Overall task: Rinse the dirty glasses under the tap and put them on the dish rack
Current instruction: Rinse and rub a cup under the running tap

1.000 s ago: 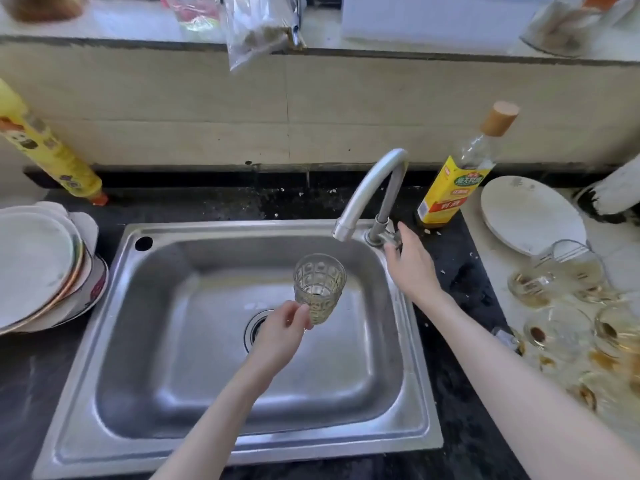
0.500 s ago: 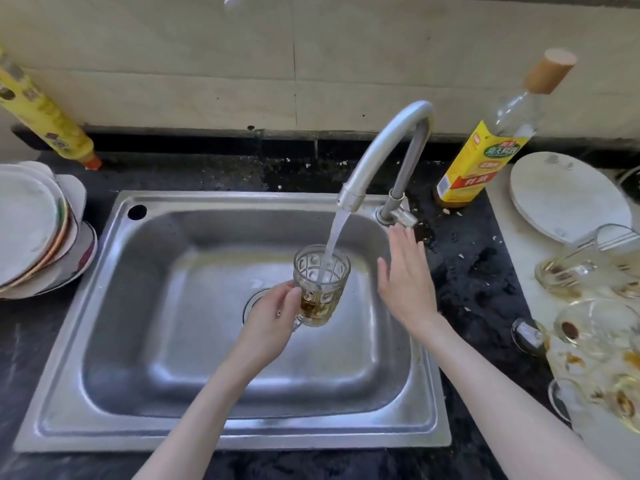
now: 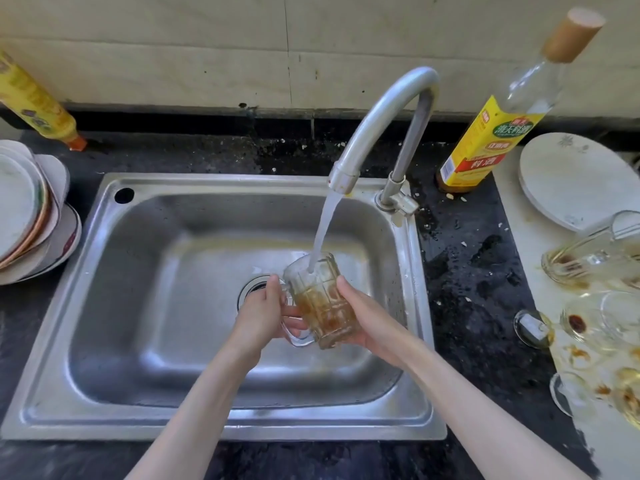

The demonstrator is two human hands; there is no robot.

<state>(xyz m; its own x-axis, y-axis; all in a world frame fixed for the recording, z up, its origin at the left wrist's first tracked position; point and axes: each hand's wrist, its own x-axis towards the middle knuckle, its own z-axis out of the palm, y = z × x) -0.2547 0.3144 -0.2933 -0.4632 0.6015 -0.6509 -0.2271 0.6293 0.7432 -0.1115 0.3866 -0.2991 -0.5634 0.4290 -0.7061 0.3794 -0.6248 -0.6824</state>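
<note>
Fingers of the left hand (image 3: 258, 315) curl through the handle of the mug (image 3: 320, 301), a closed grip on it, while the right hand (image 3: 372, 323) cups the far side of the glass wall, thumb up along it and the fingers wrapped underneath. Both grips hold the mug, none is spread wide or idle. It hangs over the sink (image 3: 145, 306), just right of the drain, well below the tap (image 3: 375, 126), whose stream (image 3: 323, 230) falls into its mouth.

Its long axis leans: the mouth points up and away toward the spout, the base down toward the person, handle to the left. Brown residue clings to the lower inside wall.

To rinse it well, the person would likely keep the mouth under the stream, let it fill partway, then swirl and roll it so water sweeps the stained wall before tipping it out. Wet glass is slippery, so the handle hold probably matters most. More dirty glasses (image 3: 595, 299) wait on the worktop (image 3: 467, 271) at right.
</note>
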